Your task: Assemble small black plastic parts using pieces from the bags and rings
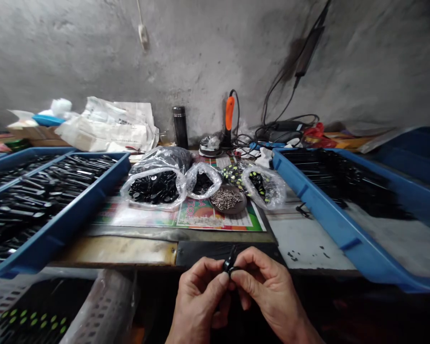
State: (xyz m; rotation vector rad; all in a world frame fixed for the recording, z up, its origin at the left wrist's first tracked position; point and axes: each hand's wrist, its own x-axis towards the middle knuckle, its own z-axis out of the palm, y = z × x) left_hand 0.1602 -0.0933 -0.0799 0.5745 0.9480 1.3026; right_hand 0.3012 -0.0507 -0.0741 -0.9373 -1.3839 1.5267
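Note:
At the front edge of the bench, my left hand [204,296] and my right hand [263,286] meet, both pinching one small glossy black part [229,264]. Its narrow end points up and away from me; the fingertips cover much of it, so its exact kind does not show. Beyond the hands sits a round dish of small metal screws [227,198]. Around it stand open plastic bags: one of black round pieces [154,186], a smaller one of black pieces [202,183], and one of black pieces with yellow-green spots [258,186].
Blue trays of long black parts flank the bench, one left [93,191] and one right [322,210]. A black flask [179,126] and an orange-handled tool [230,113] stand near the wall. Below left is a white basket [103,306] beside black parts with yellow-green tips.

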